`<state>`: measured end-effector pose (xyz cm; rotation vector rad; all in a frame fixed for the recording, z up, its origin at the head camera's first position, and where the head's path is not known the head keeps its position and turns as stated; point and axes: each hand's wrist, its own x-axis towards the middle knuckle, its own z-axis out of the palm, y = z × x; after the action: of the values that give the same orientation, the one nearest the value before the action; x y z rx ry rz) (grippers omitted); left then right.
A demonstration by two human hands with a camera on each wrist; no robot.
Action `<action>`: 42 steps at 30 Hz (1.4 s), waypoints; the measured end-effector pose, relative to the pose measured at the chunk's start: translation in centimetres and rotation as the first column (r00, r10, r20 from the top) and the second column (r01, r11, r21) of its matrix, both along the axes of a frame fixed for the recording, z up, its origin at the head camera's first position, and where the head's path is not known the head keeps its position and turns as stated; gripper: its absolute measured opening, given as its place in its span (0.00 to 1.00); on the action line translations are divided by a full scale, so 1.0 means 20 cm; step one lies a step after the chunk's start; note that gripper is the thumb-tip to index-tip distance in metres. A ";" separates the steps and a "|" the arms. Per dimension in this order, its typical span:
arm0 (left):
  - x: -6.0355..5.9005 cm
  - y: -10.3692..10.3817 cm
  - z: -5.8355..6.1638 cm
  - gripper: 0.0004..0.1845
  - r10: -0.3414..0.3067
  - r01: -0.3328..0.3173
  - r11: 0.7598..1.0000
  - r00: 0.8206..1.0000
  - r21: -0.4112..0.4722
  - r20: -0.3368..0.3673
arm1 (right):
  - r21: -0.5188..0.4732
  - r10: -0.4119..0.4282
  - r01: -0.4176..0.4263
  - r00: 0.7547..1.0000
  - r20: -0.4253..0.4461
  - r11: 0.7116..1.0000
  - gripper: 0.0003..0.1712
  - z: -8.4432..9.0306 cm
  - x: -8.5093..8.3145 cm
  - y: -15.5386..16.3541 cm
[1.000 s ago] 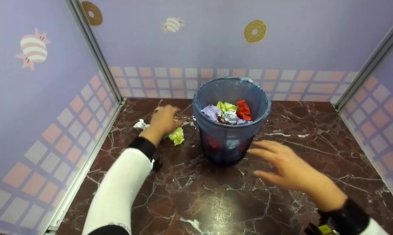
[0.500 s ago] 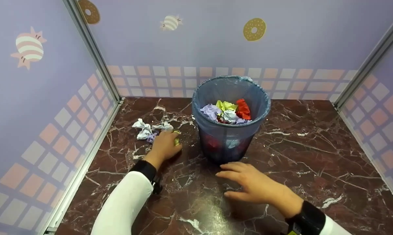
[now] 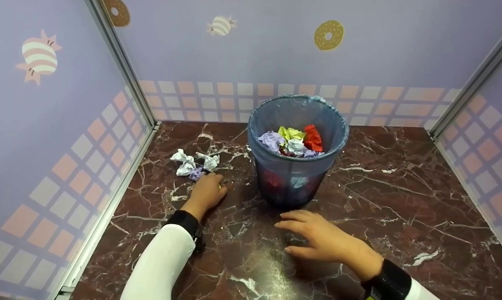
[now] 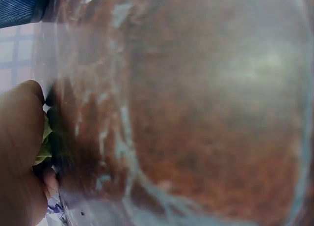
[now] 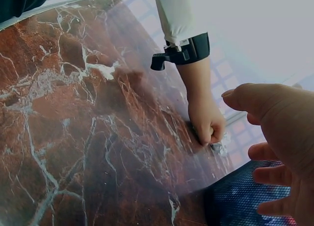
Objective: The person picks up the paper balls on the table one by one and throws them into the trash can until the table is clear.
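My left hand [image 3: 206, 192] is curling into a closed fist, arm stretching forward. My right hand [image 3: 322, 239] is lying flat, fingers spreading loosely.

Head view looks down at the bin [image 3: 297, 150]; wrist views skim the tabletop [image 5: 73, 127] closely.

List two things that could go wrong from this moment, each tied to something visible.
1. The left hand grips a crumpled yellow-green paper ball, mostly hidden; it might slip out on lifting.
2. The blue-lined mesh waste bin is heaped with paper near its rim, so another ball could roll off onto the dark red marble tabletop.
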<state>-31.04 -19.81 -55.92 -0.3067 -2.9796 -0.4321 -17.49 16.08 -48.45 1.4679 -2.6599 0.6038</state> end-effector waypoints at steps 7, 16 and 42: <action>0.00 0.00 -0.02 0.11 -0.003 0.002 1.000 1.000 -0.028 -0.024 | -0.029 0.014 -0.015 1.000 -0.020 0.999 0.32 -0.02 0.01 -0.01; -0.01 0.00 -0.02 0.12 0.017 -0.016 1.000 1.000 0.012 -0.023 | -0.038 0.025 -0.026 0.999 -0.019 0.999 0.32 -0.01 0.01 -0.01; 0.04 0.02 0.07 0.10 0.011 -0.009 1.000 0.986 -0.012 0.164 | 0.043 -0.081 0.085 0.994 -0.078 0.995 0.35 0.12 -0.01 0.20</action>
<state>-30.15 -19.44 -54.51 -0.2690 -3.1431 -0.4613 -17.68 20.00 -46.15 1.3543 -2.6779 0.4735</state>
